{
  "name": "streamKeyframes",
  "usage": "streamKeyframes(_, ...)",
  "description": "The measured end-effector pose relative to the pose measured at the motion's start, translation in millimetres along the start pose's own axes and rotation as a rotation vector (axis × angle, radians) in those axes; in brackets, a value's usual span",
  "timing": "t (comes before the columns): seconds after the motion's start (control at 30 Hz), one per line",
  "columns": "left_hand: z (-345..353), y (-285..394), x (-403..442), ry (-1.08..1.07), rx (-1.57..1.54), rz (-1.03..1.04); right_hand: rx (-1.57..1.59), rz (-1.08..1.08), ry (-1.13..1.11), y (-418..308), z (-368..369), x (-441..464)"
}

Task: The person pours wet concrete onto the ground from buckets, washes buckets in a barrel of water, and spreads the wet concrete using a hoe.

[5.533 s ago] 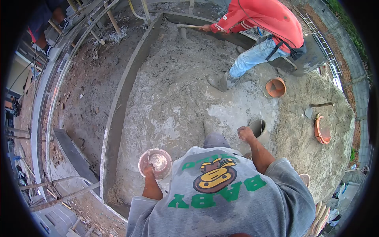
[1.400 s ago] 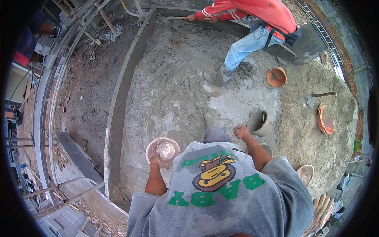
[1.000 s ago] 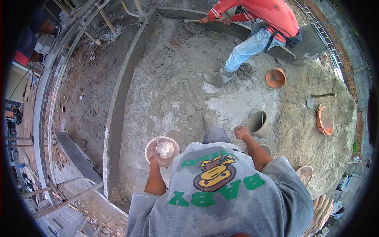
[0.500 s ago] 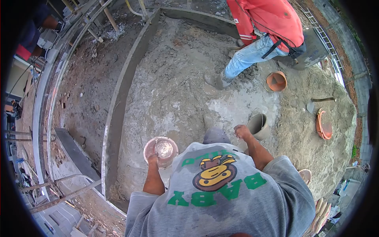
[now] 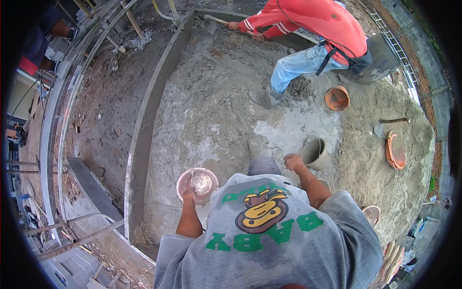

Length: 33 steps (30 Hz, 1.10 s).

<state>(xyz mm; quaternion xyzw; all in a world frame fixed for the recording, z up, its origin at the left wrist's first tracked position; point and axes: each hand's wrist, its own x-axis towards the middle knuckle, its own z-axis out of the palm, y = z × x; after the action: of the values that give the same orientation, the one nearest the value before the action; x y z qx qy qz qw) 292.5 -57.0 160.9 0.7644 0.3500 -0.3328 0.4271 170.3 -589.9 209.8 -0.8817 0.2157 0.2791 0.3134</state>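
Note:
My left hand (image 5: 189,194) is closed on the near rim of a pinkish bucket (image 5: 182,183), which has pale, wet residue inside. My right hand (image 5: 292,163) has its fingers curled in front of my knee, just left of a grey, mortar-coated bucket (image 5: 323,162). That bucket tilts on the wet ground, its wire handle raised. Whatever the right fingers hold, if anything, is too small to make out.
Wet grey mortar (image 5: 211,96) spreads ahead, bordered by a low wall (image 5: 144,125). A co-worker in red (image 5: 322,24) bends over a hoe (image 5: 211,21). Orange buckets (image 5: 337,99) and another hoe (image 5: 385,124) lie to the right, a ladder (image 5: 392,43) beyond.
The co-worker has bent lower and reached the hoe out to the left, near the wall corner. The pinkish bucket has shifted slightly right with my left hand. My right hand has barely moved.

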Motion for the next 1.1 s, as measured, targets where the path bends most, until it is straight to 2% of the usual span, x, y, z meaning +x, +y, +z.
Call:
streamKeyframes(0.1, 1.7, 5.2, -3.4, -0.007, 0.004, 0.005, -0.19, -0.141, -0.02, 7.3, 4.3, -1.3)
streamKeyframes(0.2, 4.9, 12.0, -8.7, -0.018, 0.007, 0.014, -0.212, -0.085, -0.036, 8.9, 3.7, -1.2)
streamKeyframes(0.33, 7.5, 19.6, -17.5, -0.019, 0.005, 0.019, 0.043, 0.041, -0.008, 9.0, 8.4, -0.6)
streamKeyframes(0.5, 4.7, 13.4, -5.1, -0.029, -0.033, -0.008, -0.117, -0.056, -0.023, 3.3, 2.5, -1.3)
streamKeyframes(0.6, 3.2, 3.3, 11.6, -0.024, -0.012, -0.006, -0.064, 0.068, -0.019, -5.3, -1.0, -3.6)
streamKeyframes(0.67, 1.6, 5.1, 14.4, -0.022, 0.007, -0.008, -0.212, 0.067, -0.07, -14.6, -11.9, -6.0)
streamKeyframes(0.73, 1.0, 7.5, 14.2, -0.019, 0.032, -0.012, -0.412, -0.093, -0.082, -15.3, -18.3, -7.5)
streamKeyframes(0.8, 0.7, 8.6, 13.1, -0.022, 0.051, -0.02, -0.439, -0.146, -0.055, -12.9, -17.8, -4.1)
streamKeyframes(0.9, 1.2, 10.2, 9.7, -0.024, 0.07, -0.037, -0.341, -0.134, 0.022, -8.1, -13.7, 3.2)
streamKeyframes(0.97, 2.9, 13.4, 7.9, -0.005, 0.085, -0.049, -0.427, -0.221, 0.042, -9.9, -16.9, 2.7)
streamKeyframes(1.07, 1.1, 6.2, 11.6, 0.022, 0.128, -0.031, -0.457, -0.206, -0.016, -4.9, -10.8, 8.0)
streamKeyframes(1.1, -2.0, 5.8, 9.5, 0.018, 0.103, -0.022, -0.303, -0.085, -0.003, -10.6, -9.7, 7.8)
